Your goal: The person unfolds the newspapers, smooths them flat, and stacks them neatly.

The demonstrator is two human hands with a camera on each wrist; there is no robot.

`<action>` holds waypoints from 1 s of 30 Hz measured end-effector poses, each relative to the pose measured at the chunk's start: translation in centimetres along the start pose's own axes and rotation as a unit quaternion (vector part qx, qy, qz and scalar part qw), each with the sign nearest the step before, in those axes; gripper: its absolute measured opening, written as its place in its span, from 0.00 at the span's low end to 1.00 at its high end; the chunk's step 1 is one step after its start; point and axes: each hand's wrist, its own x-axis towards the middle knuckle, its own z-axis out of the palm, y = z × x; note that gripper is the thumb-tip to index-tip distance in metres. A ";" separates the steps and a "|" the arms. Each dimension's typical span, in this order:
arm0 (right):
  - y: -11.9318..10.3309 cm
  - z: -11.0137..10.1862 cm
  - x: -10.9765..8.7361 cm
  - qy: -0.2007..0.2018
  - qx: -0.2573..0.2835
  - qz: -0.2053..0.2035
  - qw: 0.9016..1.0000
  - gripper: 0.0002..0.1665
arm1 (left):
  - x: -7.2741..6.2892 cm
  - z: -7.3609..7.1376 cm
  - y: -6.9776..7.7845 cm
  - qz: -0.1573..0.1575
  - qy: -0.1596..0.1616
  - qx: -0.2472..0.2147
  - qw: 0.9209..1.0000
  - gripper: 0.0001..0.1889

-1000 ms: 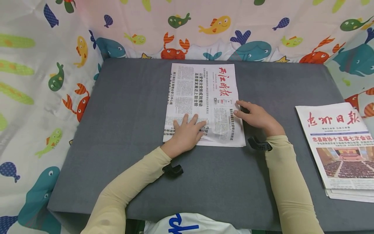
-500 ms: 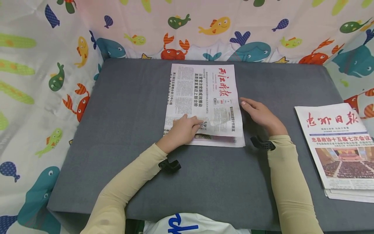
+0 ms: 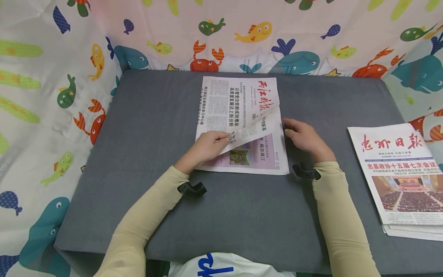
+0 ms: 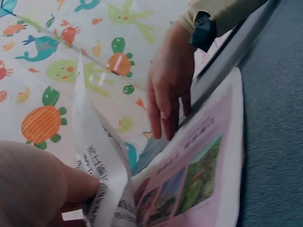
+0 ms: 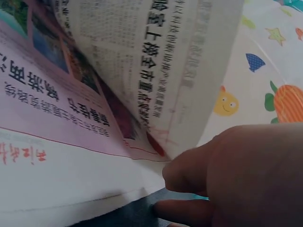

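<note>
A folded newspaper (image 3: 218,100) with red title lettering lies sideways on the grey table, its near right corner lifted. Beneath the raised sheet shows a pink inner page (image 3: 256,156) with photos. My left hand (image 3: 202,150) pinches the near edge of that top sheet between thumb and fingers. In the left wrist view the held sheet (image 4: 102,151) stands up in a curve. My right hand (image 3: 306,140) is just beside the paper's right edge, fingers loosely extended and holding nothing. From the right wrist view I cannot tell whether its fingertips touch the paper.
At the right of the grey table (image 3: 152,115) lies a small stack of newspapers (image 3: 398,154), a conference hall photo on its top one. A cloth curtain (image 3: 166,23) printed with sea animals hangs around the back and sides.
The left hand has gone from lying flat on the newspaper to pinching its top sheet, lifting the near right corner up and leftward. The right hand has moved off the paper's right edge.
</note>
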 end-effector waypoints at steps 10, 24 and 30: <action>-0.9 0.6 0.3 0.010 -0.024 0.002 1.000 0.34 | -1.4 0.6 -1.7 -0.021 0.104 -0.098 0.990 0.20; -0.3 0.5 0.1 0.008 -0.001 0.008 1.000 0.41 | -2.2 1.6 -3.3 -0.020 0.261 -0.279 0.924 0.15; 0.4 -0.2 -0.2 0.014 0.064 0.018 0.998 0.43 | -1.9 1.6 -3.6 -0.035 0.273 -0.460 0.844 0.16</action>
